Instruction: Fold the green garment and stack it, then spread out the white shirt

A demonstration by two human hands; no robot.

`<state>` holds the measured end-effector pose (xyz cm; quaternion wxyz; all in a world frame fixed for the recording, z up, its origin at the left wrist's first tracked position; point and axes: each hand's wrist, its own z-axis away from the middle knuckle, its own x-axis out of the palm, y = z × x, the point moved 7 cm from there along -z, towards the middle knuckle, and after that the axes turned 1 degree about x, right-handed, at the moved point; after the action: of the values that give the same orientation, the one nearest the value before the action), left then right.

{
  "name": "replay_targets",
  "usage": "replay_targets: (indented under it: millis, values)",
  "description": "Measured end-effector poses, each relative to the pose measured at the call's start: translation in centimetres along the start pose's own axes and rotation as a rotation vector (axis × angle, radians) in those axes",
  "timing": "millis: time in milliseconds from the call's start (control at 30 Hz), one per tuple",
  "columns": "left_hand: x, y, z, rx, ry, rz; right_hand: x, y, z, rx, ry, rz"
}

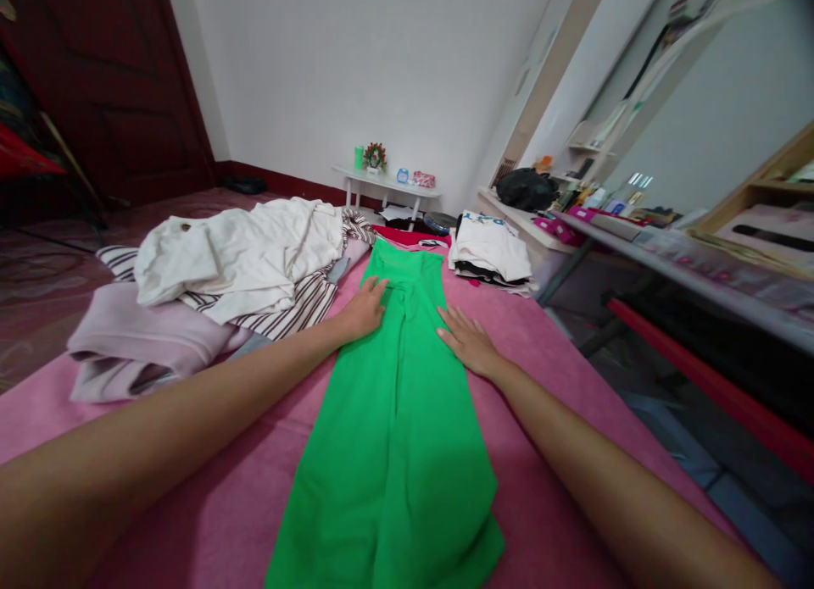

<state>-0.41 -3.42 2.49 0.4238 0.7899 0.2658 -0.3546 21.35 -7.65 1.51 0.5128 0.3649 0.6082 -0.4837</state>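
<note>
A long green garment [394, 377] lies lengthwise on the pink bedcover [534, 453], narrow at its far end and wider near me. Lengthwise folds run down its middle, and its near end passes out of the bottom of the view. My left hand [365, 311] rests on its left edge, fingers stretched forward over the cloth. Across from it, my right hand [469, 341] lies flat at the right edge with the fingers apart, the fingertips touching the green cloth. Neither hand grips anything. Which kind of garment it is I cannot tell.
At the left lies a loose pile with a white garment [248, 241], striped cloth [305, 305] and a pale pink garment [140, 343]. Folded clothes [493, 246] are stacked at the far right. A small white table [387, 182] stands by the wall; a cluttered desk [687, 258] is on the right.
</note>
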Motion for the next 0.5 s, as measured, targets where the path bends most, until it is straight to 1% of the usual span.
replay_targets:
  millis: [67, 133, 167, 200, 267, 300, 333, 400, 500]
  values:
    - [-0.1, 1.6, 0.8, 0.002, -0.019, -0.003, -0.4, -0.9, 2.6, -0.05, 0.01, -0.067]
    - [0.0, 4.6, 1.2, 0.061, -0.021, -0.006, -1.1, -1.8, 5.1, -0.112, 0.027, -0.186]
    - [0.3, 6.7, 1.4, 0.137, -0.048, -0.011, -1.5, -2.1, 6.3, -0.138, 0.034, -0.268]
    - [0.8, 9.0, 1.7, 0.243, -0.099, -0.017, -1.9, -2.3, 7.4, -0.157, 0.037, -0.357]
    - [2.0, 13.5, 2.6, 0.491, -0.233, -0.023, -2.6, -2.6, 9.9, -0.163, 0.031, -0.509]
    - [2.5, 15.3, 3.2, 0.6, -0.297, -0.021, -3.0, -2.8, 11.2, -0.158, 0.033, -0.548]
    - [2.8, 16.6, 3.8, 0.685, -0.343, -0.017, -3.4, -3.0, 12.7, -0.154, 0.04, -0.555]
    - [3.1, 17.9, 4.4, 0.767, -0.387, -0.006, -4.2, -3.9, 15.7, -0.157, 0.049, -0.502]
    - [3.5, 17.6, 4.7, 0.772, -0.452, 0.037, -4.6, -5.4, 19.8, -0.132, -0.019, -0.392]
